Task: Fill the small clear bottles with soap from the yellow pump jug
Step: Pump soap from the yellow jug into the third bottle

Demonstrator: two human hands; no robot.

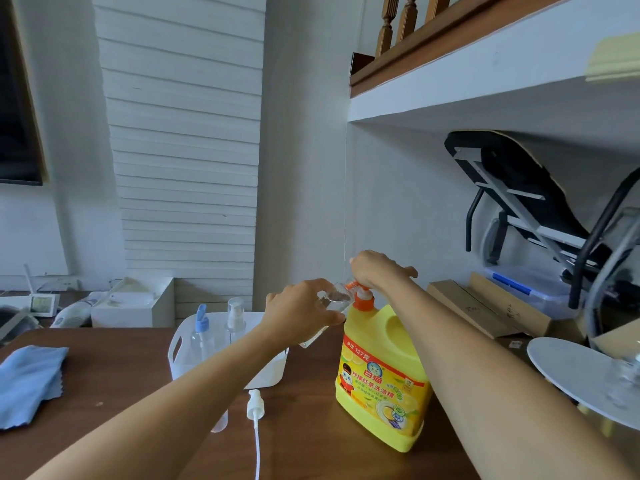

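The yellow pump jug stands on the brown table, with an orange pump head on top. My right hand rests on the pump head, palm down. My left hand grips a small clear bottle, tilted, its open mouth right at the orange spout. A loose white pump cap with its long tube lies on the table in front of the jug. Two more small clear bottles, one with a blue spray top and one with a clear pump top, stand in a white basket.
A folded blue cloth lies at the table's left edge. A white round plate-like disc juts in at the right. White boxes and small devices sit behind the table. Cardboard, a plastic bin and a folded frame fill the right alcove.
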